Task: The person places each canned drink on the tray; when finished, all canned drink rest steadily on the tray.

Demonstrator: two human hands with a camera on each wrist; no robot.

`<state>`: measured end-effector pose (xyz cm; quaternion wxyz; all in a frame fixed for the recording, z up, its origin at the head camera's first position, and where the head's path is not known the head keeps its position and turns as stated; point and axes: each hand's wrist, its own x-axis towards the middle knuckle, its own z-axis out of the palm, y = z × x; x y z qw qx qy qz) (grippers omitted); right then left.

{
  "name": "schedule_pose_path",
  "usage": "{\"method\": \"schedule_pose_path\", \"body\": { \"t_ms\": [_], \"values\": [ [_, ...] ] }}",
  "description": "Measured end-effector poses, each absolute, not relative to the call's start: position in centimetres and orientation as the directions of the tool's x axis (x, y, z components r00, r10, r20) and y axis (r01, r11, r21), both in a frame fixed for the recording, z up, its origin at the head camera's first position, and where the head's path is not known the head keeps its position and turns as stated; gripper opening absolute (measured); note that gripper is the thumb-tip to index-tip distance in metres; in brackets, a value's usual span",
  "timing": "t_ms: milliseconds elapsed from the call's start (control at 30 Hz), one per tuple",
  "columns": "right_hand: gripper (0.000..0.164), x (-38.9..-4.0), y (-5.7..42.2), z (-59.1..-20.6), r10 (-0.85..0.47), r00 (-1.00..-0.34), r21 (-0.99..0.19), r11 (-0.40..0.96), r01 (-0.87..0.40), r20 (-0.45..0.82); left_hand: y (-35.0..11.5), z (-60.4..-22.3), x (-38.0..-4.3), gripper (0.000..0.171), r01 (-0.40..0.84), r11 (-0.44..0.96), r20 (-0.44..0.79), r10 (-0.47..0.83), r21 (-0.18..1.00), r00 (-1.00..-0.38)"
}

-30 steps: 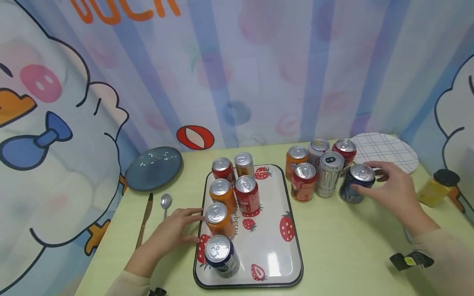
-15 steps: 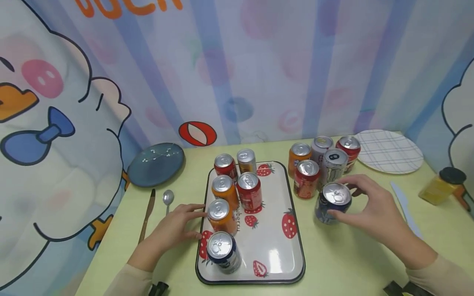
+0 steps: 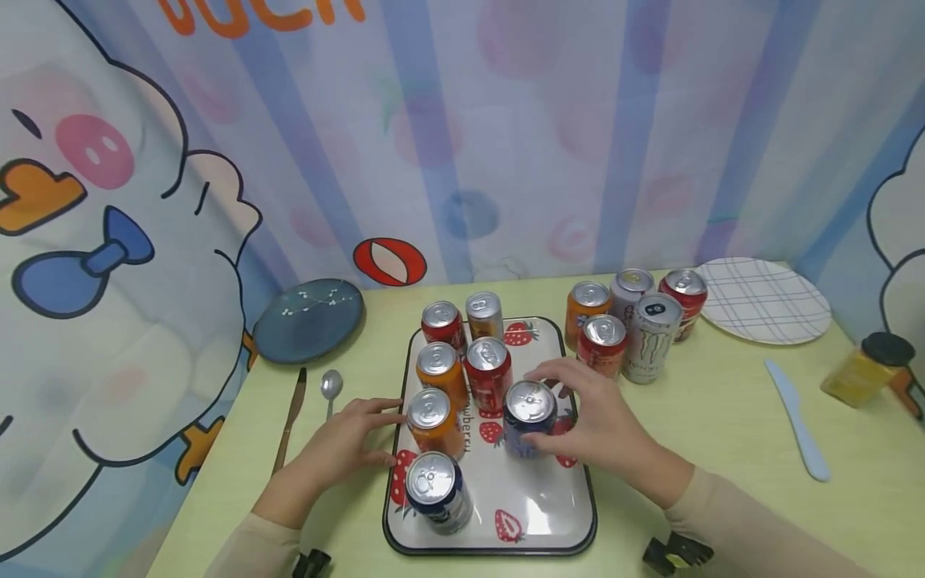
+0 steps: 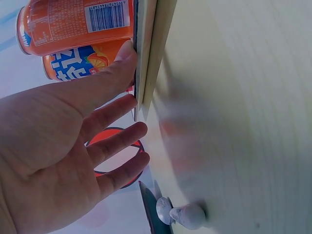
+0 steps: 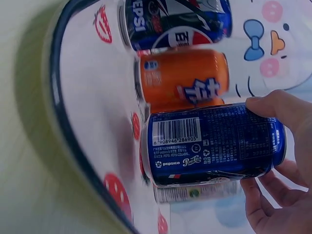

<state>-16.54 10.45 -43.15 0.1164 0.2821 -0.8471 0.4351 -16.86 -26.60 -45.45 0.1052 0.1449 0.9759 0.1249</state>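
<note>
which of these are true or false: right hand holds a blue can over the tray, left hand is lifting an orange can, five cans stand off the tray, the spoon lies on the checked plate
1. The right hand holds a blue can over the tray: true.
2. The left hand is lifting an orange can: false, it rests at the tray's left edge.
3. Five cans stand off the tray: true, grouped by the checked plate.
4. The spoon lies on the checked plate: false, it lies on the table beside a knife.

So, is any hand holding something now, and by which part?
The right hand grips the blue can by its side wall near the top, over the tray. The left hand holds nothing; its straight fingers touch the tray's edge.
</note>
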Motion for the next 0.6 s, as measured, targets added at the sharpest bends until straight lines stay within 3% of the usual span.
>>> {"method": "schedule_pose_path", "body": {
  "t_ms": [233, 600],
  "values": [
    [0.067, -17.5, 7.0, -43.9, -0.423, -0.778, -0.683, 0.388, -0.618, 0.464, -26.6, -45.5, -17.0, 0.061, 0.275, 0.922, -0.157, 0.325, 0.274, -0.932],
    [0.066, -17.8, 5.4, -44.7, -0.446, -0.774, -0.695, 0.369, -0.617, 0.450, -26.6, -45.4, -16.9, 0.060, 0.271, 0.924, -0.164, 0.322, 0.271, -0.932]
  ]
}}
